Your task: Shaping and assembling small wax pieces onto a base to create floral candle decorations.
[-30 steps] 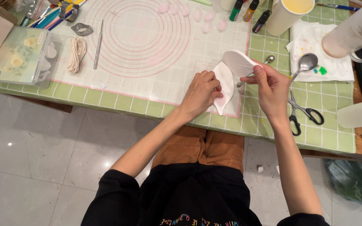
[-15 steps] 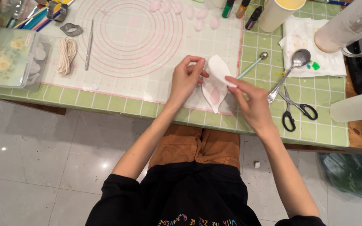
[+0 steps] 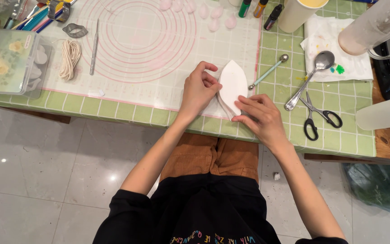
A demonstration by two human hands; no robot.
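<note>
Head view, seated person, 2 bare hands on a white leaf-shaped piece (image 3: pixel 234 85) lying flat at the lower right edge of the ringed work mat (image 3: pixel 127 49), its point toward 12 o'clock.

Left hand (image 3: pixel 198 92): at 9 o'clock of the piece, fingertips pinched together on its left edge. Right hand (image 3: pixel 260 118): at 5 o'clock of the piece, fingers extended and pressing down on its lower right edge; not closed around it.

Surroundings, clock directions taken from the piece:
- 2 o'clock, just beside: ball-ended tool with pale blue handle (image 3: pixel 268 71), lying diagonal on the green checked tablecloth (image 3: pixel 339 135).
- 3 o'clock: metal spoon (image 3: pixel 310 79), bowl resting on a white paper towel (image 3: pixel 335 43) with green and yellow stains.
- 4 o'clock: black-handled scissors (image 3: pixel 318 118), near the right hand, not touching.
- 12 o'clock, well apart: row of small pink petal shapes (image 3: pixel 204 10) along the mat's top edge.
- 1 o'clock: small colour bottles (image 3: pixel 260 7) and a cream cup (image 3: pixel 298 13).
- 9 o'clock, well apart: thin metal tool (image 3: pixel 94 46), coil of pale cord (image 3: pixel 70 58), metal cutter (image 3: pixel 75 30), clear box with floral lid (image 3: pixel 9 61).
- 3 o'clock, far edge: clear jug (image 3: pixel 375 27).
</note>
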